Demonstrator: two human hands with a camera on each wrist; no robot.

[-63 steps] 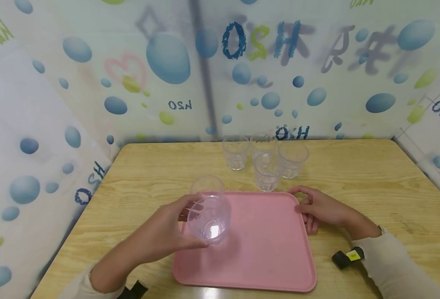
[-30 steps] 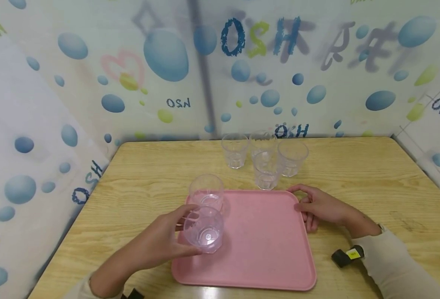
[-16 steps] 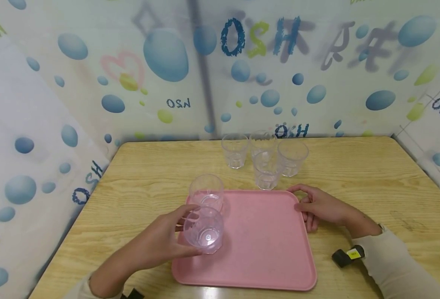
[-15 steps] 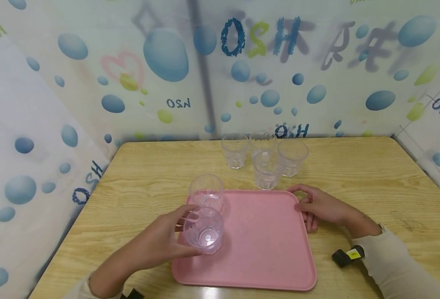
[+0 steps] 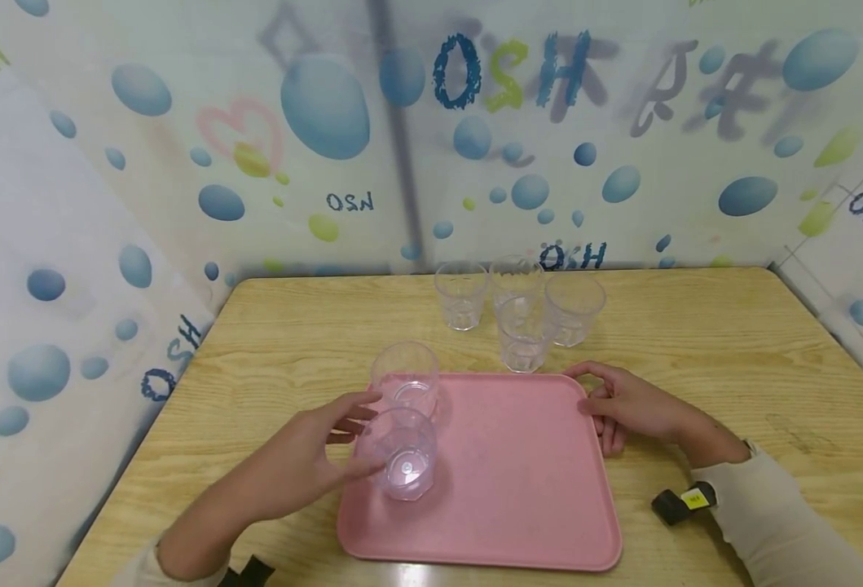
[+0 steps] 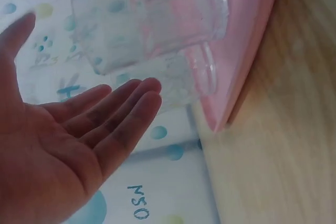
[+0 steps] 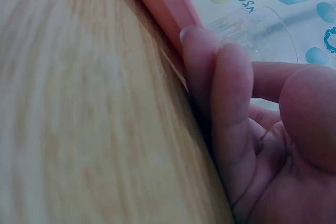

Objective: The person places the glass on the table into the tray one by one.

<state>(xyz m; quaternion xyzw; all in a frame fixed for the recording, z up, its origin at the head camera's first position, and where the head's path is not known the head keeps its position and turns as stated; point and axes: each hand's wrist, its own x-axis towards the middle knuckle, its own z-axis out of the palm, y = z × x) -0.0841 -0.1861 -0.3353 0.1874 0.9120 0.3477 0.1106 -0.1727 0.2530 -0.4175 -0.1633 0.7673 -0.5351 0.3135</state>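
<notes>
My left hand [image 5: 306,456] is spread beside a clear plastic cup [image 5: 409,461], its fingers straight and apart from the wall in the left wrist view. That cup stands upright on the left part of a pink tray [image 5: 519,473]. Just behind it, at the tray's far left corner, stands another clear cup [image 5: 405,367]. At the far right corner, my right hand [image 5: 632,408] holds the tray's edge, thumb at the rim and fingers curled against the side. The right wrist view shows these fingers [image 7: 231,87] close against the pink edge, low by the table.
Several more clear cups stand grouped behind the tray, among them a front cup [image 5: 523,338], a left cup [image 5: 462,297] and a right cup [image 5: 574,310]. All rest on the wooden table [image 5: 314,326]. A patterned wall [image 5: 431,179] rises behind the table's far edge.
My left hand lowered the cup onto the tray's left side, in front of the other cup. It has since let go and drawn back left. My right hand stays at the tray corner.
</notes>
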